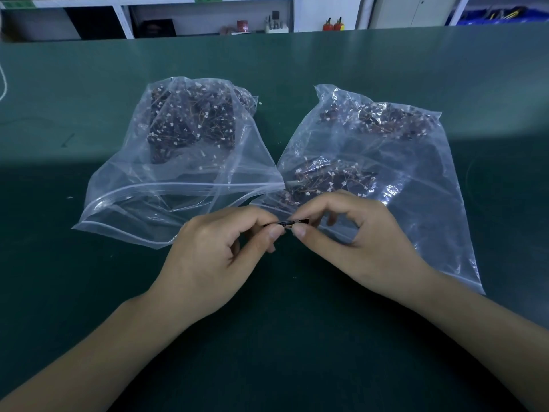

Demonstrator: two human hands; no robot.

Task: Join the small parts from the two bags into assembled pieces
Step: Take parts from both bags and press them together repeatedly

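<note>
I see two clear zip-top plastic bags lying side by side at the middle of the dark green table (89, 292), mouths toward the near edge. The left bag (166, 173) holds a heap of small dark parts with thin brown wires and white connectors; the right bag (401, 173) holds the same kind in two loose clusters. Just in front of the bags, my left hand (219, 254) and right hand (356, 242) pinch the two ends of a small flat black part (294, 223) between thumb and forefinger. Beyond the far edge stand white shelves (208, 13) with small items and blue bins (499, 16).
</note>
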